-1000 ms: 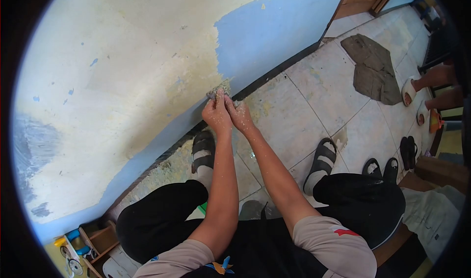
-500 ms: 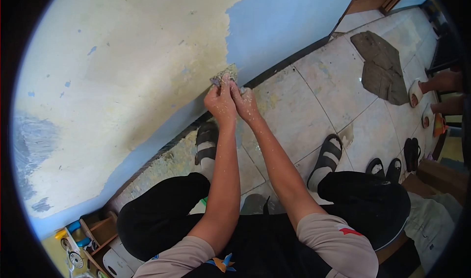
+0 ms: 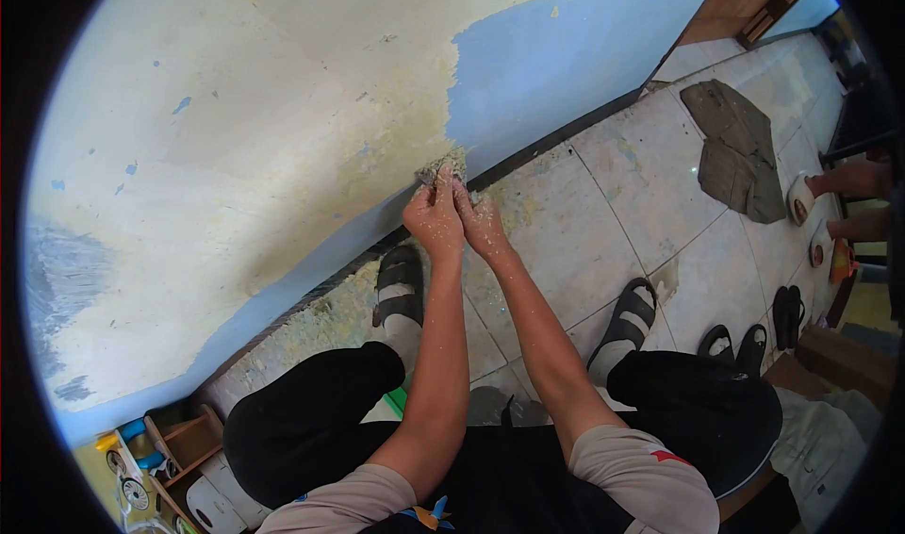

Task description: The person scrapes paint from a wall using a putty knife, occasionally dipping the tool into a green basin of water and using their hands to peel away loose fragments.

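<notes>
Both hands meet at the wall's lower part, gripping a scraper (image 3: 445, 167) whose blade is crusted with paint flakes. My left hand (image 3: 435, 221) is closed around it, fingers pointing up toward the blade. Pressed close beside it, my right hand (image 3: 484, 223) is also closed on the tool; the handle is hidden between them. The blade lies against the wall (image 3: 311, 110), where cream patches with bare edges border blue paint (image 3: 537, 72). Pale flecks cover both hands and forearms.
Paint crumbs litter the tiled floor (image 3: 584, 223) along the dark skirting. A brown cloth (image 3: 735, 147) lies at the right, near another person's feet (image 3: 803, 199). Black sandals (image 3: 751, 348) stand lower right. A wooden toy shelf (image 3: 189, 440) is at lower left.
The view has shifted, so the wall and floor sit a little lower in it. Both hands and the scraper have slid slightly down along the wall.
</notes>
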The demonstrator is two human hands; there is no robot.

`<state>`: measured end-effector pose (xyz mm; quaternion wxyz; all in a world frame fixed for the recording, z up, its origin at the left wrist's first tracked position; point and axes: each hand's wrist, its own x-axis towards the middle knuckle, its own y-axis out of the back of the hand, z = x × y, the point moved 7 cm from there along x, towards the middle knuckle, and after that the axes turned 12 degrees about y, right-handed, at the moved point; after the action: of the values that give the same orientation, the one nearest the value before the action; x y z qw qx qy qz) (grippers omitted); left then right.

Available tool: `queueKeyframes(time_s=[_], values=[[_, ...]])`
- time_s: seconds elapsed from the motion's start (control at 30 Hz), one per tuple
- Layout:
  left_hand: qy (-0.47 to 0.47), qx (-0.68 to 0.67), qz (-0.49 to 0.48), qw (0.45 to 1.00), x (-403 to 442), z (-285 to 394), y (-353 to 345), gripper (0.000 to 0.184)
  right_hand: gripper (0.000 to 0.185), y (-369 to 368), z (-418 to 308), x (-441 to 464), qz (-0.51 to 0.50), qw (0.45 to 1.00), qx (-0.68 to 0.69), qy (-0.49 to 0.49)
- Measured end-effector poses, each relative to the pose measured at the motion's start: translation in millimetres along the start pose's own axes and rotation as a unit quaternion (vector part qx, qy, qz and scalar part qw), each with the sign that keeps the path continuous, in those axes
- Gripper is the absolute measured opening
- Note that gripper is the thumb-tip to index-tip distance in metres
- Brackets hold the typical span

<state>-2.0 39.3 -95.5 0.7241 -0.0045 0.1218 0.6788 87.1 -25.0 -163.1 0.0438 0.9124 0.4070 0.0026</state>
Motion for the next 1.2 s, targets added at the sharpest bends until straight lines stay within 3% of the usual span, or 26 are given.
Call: queueKeyframes(time_s=[0.07,0.1,0.2,0.3,0.53,0.73,0.8,0.93,1.03,1.13,1.2], values=[[-0.068,-0.066,0.012,0.995,-4.0,24.7,-1.5,0.047,0.063,1.1,-19.7,11.3,-0.003,0.999,0.028,0.037],[-0.064,-0.063,0.012,0.996,-4.6,27.0,-1.8,0.047,0.062,1.0,-28.1,13.3,-0.002,0.995,0.056,0.077],[-0.063,-0.092,0.008,0.994,-3.8,36.4,-1.5,0.045,0.063,-1.4,-25.2,10.9,0.03,0.996,0.044,0.074],[-0.107,0.013,0.028,0.994,-9.0,27.0,6.6,0.045,0.063,-4.4,-1.2,1.0,0.044,0.996,0.05,0.054],[-0.051,0.047,0.013,0.998,-4.1,17.3,9.2,0.046,0.064,-0.1,-14.6,-10.0,0.008,0.999,0.034,-0.011],[-0.027,-0.022,-0.001,0.999,-4.8,27.1,2.4,0.039,0.062,7.2,-32.3,0.5,0.013,1.0,0.021,0.016],[-0.077,-0.039,-0.001,0.996,-2.0,43.9,0.1,0.036,0.06,10.5,-55.1,11.3,0.006,0.995,0.03,0.094],[-0.044,-0.09,-0.022,0.995,-2.4,39.7,-2.5,0.035,0.06,2.2,-35.6,11.3,0.022,0.996,-0.007,0.08],[-0.049,0.008,-0.007,0.999,-4.3,31.5,1.5,0.035,0.061,3.8,-28.8,3.3,0.074,0.991,0.055,0.092],[-0.021,0.011,-0.01,1.0,-2.0,29.5,0.1,0.036,0.062,6.4,-29.1,2.5,0.02,1.0,0.003,0.007],[-0.077,-0.025,-0.002,0.997,0.5,42.7,2.6,0.036,0.064,13.0,-61.2,9.9,0.0,0.994,-0.032,0.102]])
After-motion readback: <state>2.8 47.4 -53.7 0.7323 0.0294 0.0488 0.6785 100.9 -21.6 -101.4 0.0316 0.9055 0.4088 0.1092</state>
